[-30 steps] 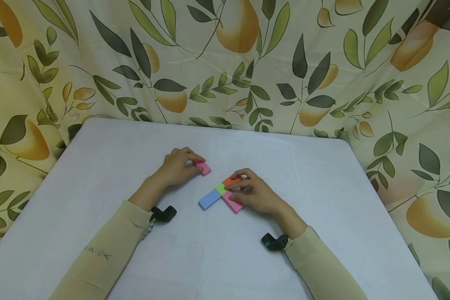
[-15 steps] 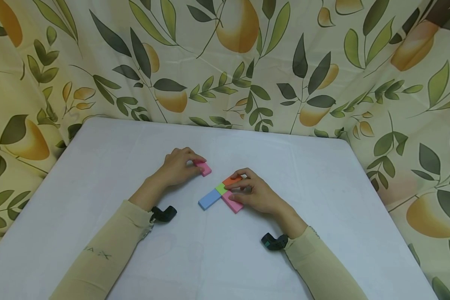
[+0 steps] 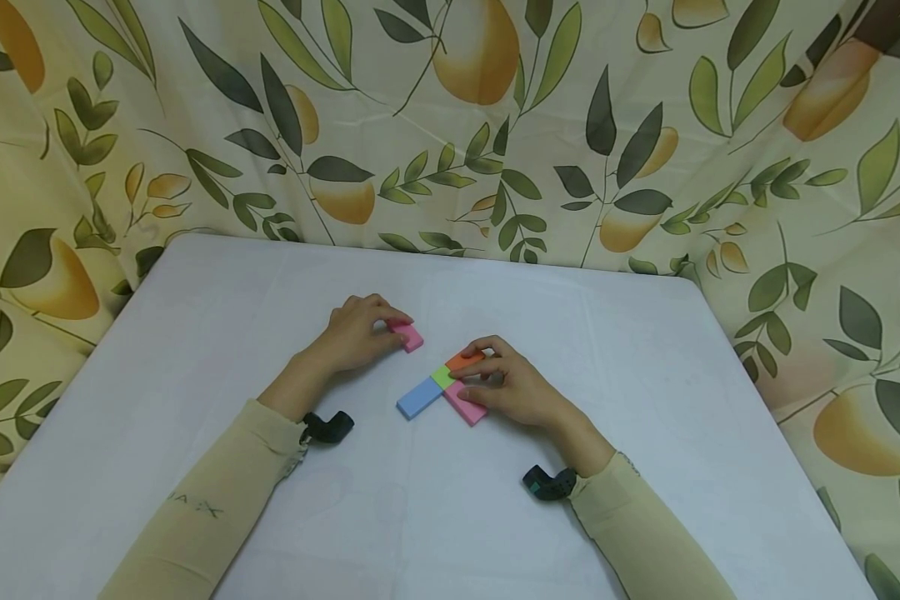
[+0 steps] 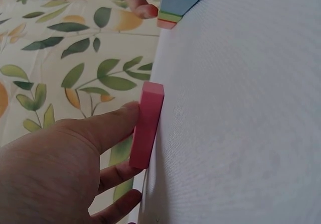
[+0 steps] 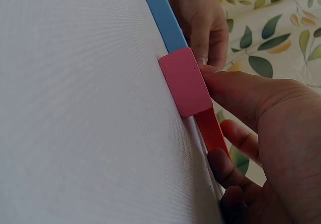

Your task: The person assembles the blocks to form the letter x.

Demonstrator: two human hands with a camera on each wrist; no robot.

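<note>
Lying on the white table, a pink block [image 3: 411, 337] is pinched by my left hand [image 3: 356, 333], thumb on the near side and a finger at the far edge. In the left wrist view the thumb presses on that block [image 4: 147, 126]. To its right, several blocks lie against each other: a blue block [image 3: 418, 398], a small green block [image 3: 442, 377], an orange block [image 3: 461, 362] and a second pink block [image 3: 465, 406] angled off towards me. My right hand [image 3: 517, 385] holds this group with bent fingers, thumb on the pink block, fingertips at the orange and green ones.
A white cloth covers the table [image 3: 330, 517]. Behind it and at the sides hangs a fruit-and-leaf patterned curtain [image 3: 420, 142]. A black wrist camera is on the left wrist [image 3: 328, 427] and another on the right wrist [image 3: 549, 483].
</note>
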